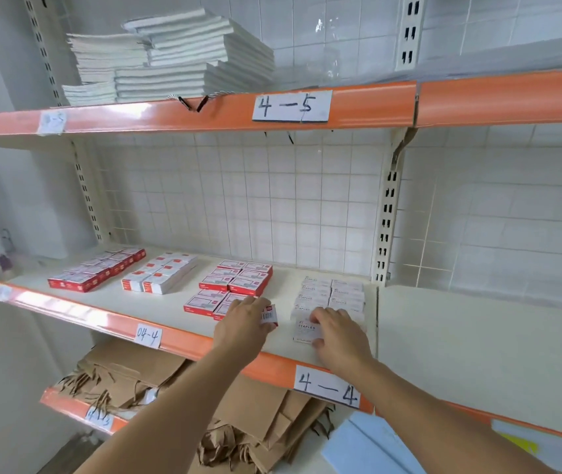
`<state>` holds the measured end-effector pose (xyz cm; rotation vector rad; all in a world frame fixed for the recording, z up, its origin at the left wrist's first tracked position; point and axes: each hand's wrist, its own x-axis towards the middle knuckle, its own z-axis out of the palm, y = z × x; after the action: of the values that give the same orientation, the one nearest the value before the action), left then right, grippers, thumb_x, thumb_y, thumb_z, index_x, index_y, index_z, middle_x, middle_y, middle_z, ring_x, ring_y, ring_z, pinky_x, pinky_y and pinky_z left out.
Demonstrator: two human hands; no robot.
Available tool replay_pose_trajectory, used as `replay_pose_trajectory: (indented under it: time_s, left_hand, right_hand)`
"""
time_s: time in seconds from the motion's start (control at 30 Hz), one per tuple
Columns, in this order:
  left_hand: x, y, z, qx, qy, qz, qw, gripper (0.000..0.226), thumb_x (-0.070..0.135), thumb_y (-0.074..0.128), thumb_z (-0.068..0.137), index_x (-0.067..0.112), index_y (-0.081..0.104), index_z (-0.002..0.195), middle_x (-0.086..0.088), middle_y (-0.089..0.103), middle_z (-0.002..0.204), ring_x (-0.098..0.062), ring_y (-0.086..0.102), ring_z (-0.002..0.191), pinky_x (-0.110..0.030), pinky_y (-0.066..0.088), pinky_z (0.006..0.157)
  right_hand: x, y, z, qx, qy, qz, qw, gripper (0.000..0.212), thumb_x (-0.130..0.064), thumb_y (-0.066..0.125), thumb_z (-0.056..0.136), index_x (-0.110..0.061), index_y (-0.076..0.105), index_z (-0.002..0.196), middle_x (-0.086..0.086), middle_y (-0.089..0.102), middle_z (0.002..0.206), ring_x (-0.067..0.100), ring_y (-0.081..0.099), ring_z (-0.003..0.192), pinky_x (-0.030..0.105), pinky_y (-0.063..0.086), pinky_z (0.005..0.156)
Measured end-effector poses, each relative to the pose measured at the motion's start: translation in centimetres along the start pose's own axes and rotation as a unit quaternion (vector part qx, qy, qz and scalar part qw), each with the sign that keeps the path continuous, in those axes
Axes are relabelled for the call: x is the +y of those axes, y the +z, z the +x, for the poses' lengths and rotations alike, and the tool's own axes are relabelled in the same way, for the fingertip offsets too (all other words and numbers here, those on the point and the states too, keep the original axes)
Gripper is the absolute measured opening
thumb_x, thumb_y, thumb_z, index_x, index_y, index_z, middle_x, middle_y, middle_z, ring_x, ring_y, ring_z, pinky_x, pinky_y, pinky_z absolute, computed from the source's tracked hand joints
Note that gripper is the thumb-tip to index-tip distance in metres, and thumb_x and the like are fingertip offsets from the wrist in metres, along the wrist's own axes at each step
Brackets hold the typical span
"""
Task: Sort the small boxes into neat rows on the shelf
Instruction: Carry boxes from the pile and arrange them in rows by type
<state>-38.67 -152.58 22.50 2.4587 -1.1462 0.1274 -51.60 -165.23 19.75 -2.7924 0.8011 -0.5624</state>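
Small staple boxes lie in groups on the middle shelf [156, 313]. From the left there is a red group [96, 270], a white-topped red group [160, 273], a red-and-white group [235, 283], and a white group [332, 292] on the right. My left hand [243, 325] holds a small red box with a barcode [269, 315] just in front of the red-and-white group. My right hand [336, 331] grips a white box marked STAPLES [307, 331] at the front of the white group.
The orange shelf edge carries paper labels 04-4 [148, 335] and 4-4 [327, 388]. Stacked white booklets [170, 59] fill the upper shelf. Brown paper bags [170, 388] and blue sheets [368, 446] lie on the shelf below. A bare shelf section [478, 343] extends to the right.
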Motion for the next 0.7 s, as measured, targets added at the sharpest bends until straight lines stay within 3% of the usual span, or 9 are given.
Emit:
replay_pose_trajectory:
  time_s: [0.27,0.37,0.5,0.6,0.7]
  left_hand:
    - [-2.7,-0.4,3.7,-0.030,0.078,-0.006,0.996,0.035,0.035,0.057,0.092,0.030,0.050,0.126,0.010,0.053,0.120,-0.016,0.041,0.116,-0.035,0.045,0.076]
    - [-3.3,-0.5,4.5,-0.036,0.108,-0.013,0.993,0.035,0.035,0.057,0.092,0.030,0.051,0.126,0.010,0.054,0.119,-0.015,0.041,0.116,-0.035,0.045,0.076]
    - [-3.8,-0.7,4.8,-0.038,0.125,-0.019,0.991,0.034,0.035,0.056,0.092,0.029,0.051,0.125,0.009,0.054,0.119,-0.016,0.041,0.115,-0.035,0.044,0.077]
    - [-4.0,-0.8,4.9,-0.042,0.131,-0.019,0.990,0.035,0.035,0.055,0.092,0.029,0.050,0.127,0.009,0.053,0.120,-0.016,0.040,0.117,-0.034,0.041,0.076]
    - [-3.9,-0.7,4.8,-0.042,0.130,-0.021,0.990,0.035,0.035,0.055,0.092,0.030,0.050,0.127,0.009,0.053,0.120,-0.016,0.041,0.116,-0.034,0.042,0.075]
  right_hand:
    - [-1.6,1.3,1.5,0.031,0.013,-0.044,0.998,0.030,-0.025,0.058,0.088,-0.024,0.054,0.118,-0.008,0.053,0.123,0.016,0.042,0.114,0.029,0.037,0.090]
    - [-1.6,0.7,1.6,0.074,0.067,-0.004,0.995,0.031,-0.031,0.057,0.090,-0.023,0.055,0.120,-0.008,0.052,0.124,0.016,0.044,0.115,0.028,0.037,0.092]
    - [-0.7,-0.8,1.8,0.124,0.135,-0.002,0.983,0.024,-0.021,0.049,0.095,-0.021,0.058,0.117,-0.007,0.061,0.119,0.017,0.050,0.112,0.028,0.042,0.089]
    - [-0.6,-1.1,1.7,0.109,0.134,-0.017,0.985,0.024,-0.016,0.048,0.094,-0.021,0.060,0.114,-0.007,0.064,0.114,0.017,0.052,0.108,0.030,0.044,0.087]
    - [-1.1,-0.5,1.4,0.058,0.088,-0.036,0.994,0.022,-0.029,0.052,0.093,-0.024,0.060,0.113,-0.008,0.061,0.114,0.016,0.051,0.109,0.030,0.040,0.087]
